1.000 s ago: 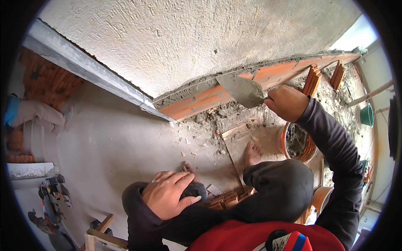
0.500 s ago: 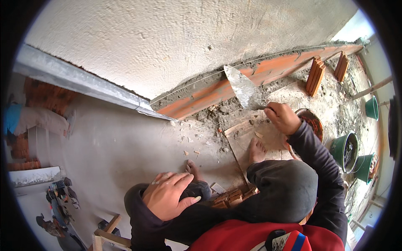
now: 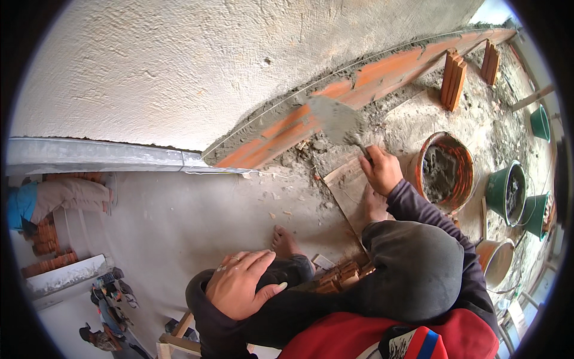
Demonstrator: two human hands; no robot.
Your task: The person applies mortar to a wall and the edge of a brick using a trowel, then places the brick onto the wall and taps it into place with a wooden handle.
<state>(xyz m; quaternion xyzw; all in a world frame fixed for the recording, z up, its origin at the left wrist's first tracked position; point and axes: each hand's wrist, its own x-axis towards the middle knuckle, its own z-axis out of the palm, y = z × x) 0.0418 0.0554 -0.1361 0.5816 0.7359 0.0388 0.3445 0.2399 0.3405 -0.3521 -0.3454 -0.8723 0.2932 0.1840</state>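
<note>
The right hand (image 3: 382, 170) has its fingers curled firmly round the handle of a trowel (image 3: 338, 121), which sits just off the middle of the view toward one o'clock. The grey blade points between ten and eleven o'clock from that hand, in front of a low brick wall (image 3: 278, 136); whether it touches the bricks I cannot tell. The left hand (image 3: 239, 284), at about eight o'clock from the right, lies palm down on a bent, dark trouser leg (image 3: 293, 270), fingers side by side, thumb apart, pale flecks on them.

The brick wall runs off toward two o'clock, a string (image 3: 353, 64) stretched along its upper edge, with a rough plastered wall (image 3: 179, 66) beyond.

At three o'clock from the right hand stands an orange bucket (image 3: 466, 179) with grey mortar (image 3: 439, 173) inside. A green bucket (image 3: 496, 194) stands near it toward four o'clock. Some upright bricks (image 3: 453, 82) stand at one o'clock from the right hand. A bare foot (image 3: 374, 206) is just beside that hand, at six o'clock.

At the view's nine o'clock edge is another person (image 3: 72, 196) in tan trousers.
</note>
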